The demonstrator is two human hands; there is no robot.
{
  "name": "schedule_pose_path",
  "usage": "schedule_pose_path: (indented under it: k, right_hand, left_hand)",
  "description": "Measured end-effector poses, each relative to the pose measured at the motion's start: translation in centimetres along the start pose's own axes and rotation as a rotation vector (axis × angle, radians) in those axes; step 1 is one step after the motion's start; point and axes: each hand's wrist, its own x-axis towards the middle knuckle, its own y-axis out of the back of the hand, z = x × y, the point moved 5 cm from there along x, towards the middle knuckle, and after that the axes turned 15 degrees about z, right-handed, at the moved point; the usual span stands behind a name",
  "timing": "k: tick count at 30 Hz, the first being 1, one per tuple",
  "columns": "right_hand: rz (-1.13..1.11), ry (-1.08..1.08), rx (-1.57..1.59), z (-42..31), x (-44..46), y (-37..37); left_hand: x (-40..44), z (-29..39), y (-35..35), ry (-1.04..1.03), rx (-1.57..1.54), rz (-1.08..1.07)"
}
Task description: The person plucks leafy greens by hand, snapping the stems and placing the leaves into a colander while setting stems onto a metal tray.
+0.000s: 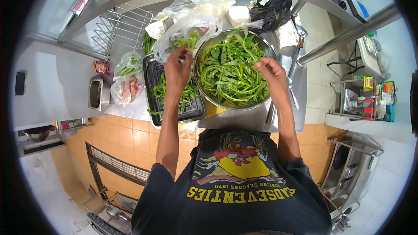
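My left hand [177, 68] is closed in a pinch on some leafy greens [186, 41], held above the gap between the black tray and the strainer, just in front of a clear plastic bag. A metal mesh strainer bowl [271, 45] holds a heap of long green stems and leaves [230, 69]. At its right side my right hand [273, 70] pinches with thumb and forefinger at the edge of this heap; a stem seems to run into the fingers. The black tray [151, 76], partly hidden by my left forearm, has loose leaves [188, 93] in it.
Behind the strainer lie clear plastic bags [202, 4], a white block-shaped pack [239, 16] and a black plastic bag [273, 11]. A knife [293, 93] is at the right. To the left are bagged greens [128, 64], a steel container [99, 94] and a wire rack [124, 28].
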Motion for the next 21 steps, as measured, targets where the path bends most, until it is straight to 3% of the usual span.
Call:
schedule_pose_path:
  k: [3, 5, 10, 17, 20, 21]
  right_hand:
    - [-0.015, 0.033, -0.053, 0.3, -0.1, -0.2]
    - [-0.011, 0.065, -0.072, 0.2, -0.3, -0.3]
    - [-0.002, 0.094, -0.109, 0.5, -0.4, -0.1]
    - [-0.079, 0.035, -0.083, 0.6, -0.2, -1.0]
    - [-0.094, 0.018, -0.045, 0.6, 0.1, -1.4]
    - [-0.100, 0.010, -0.037, 0.5, 0.1, -1.6]
  left_hand:
    - [3.4, -2.3, -1.4, -0.103, 0.163, -0.118]
    - [4.5, -5.3, -2.5, -0.123, 0.189, -0.098]
    - [4.5, -4.1, -2.1, -0.097, 0.208, -0.022]
    - [-1.8, 1.5, -3.2, 0.158, -0.319, -0.197]
    - [-3.3, 5.6, -2.7, -0.298, -0.087, -0.086]
    - [-3.7, 6.1, -2.9, -0.308, -0.024, -0.149]
